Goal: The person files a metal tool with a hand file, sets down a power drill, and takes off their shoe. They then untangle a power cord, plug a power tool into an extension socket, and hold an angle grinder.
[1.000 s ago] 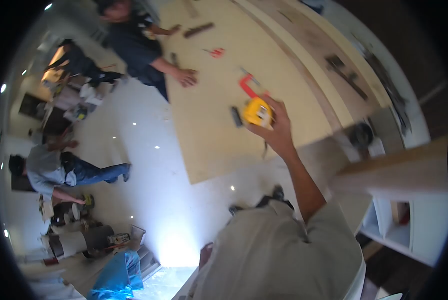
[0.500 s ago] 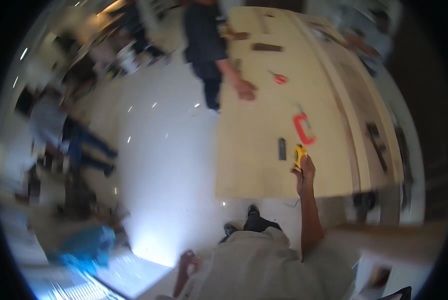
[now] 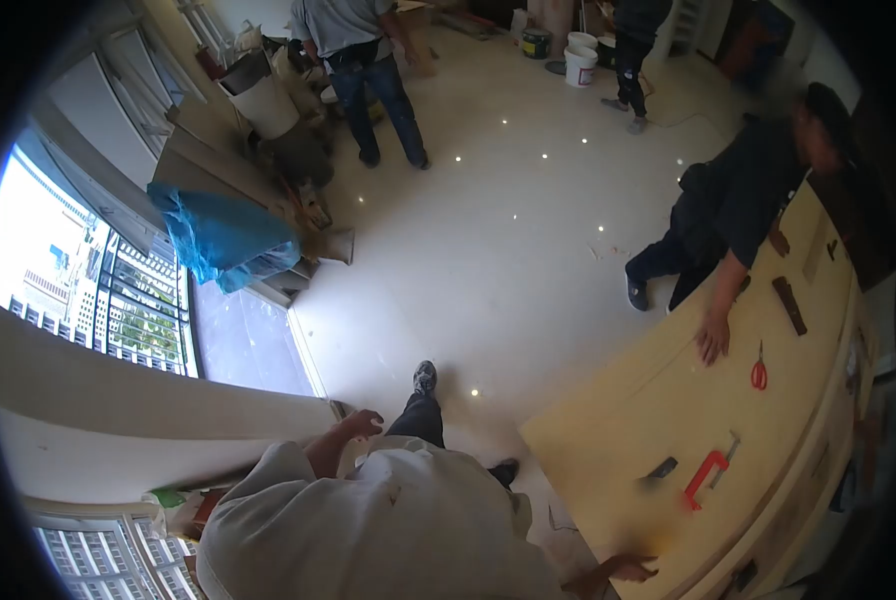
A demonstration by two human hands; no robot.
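Observation:
My left hand (image 3: 364,423) hangs by my left side above the floor, fingers loosely bent, with nothing visible in it. My right hand (image 3: 631,569) is over the near edge of the wooden board (image 3: 608,430), fingers stretched out. A blurred yellow shape (image 3: 658,541), apparently the tape measure, lies just beyond those fingers. Farther up the board are a small dark block (image 3: 661,468) and a red C-shaped clamp (image 3: 705,480). Beyond them sit red-handled scissors (image 3: 759,370) and a dark wooden piece (image 3: 790,306).
A co-worker in dark clothes (image 3: 743,190) leans over the board's far side, one hand (image 3: 712,337) on it. Another person (image 3: 353,60) stands ahead, and a third stands near white buckets (image 3: 580,65). Blue plastic sheeting (image 3: 228,240) covers stacked material beside the window opening.
My view and body have turned left, so the board now sits at lower right. My right hand, which held the yellow tape measure, now has its fingers stretched out.

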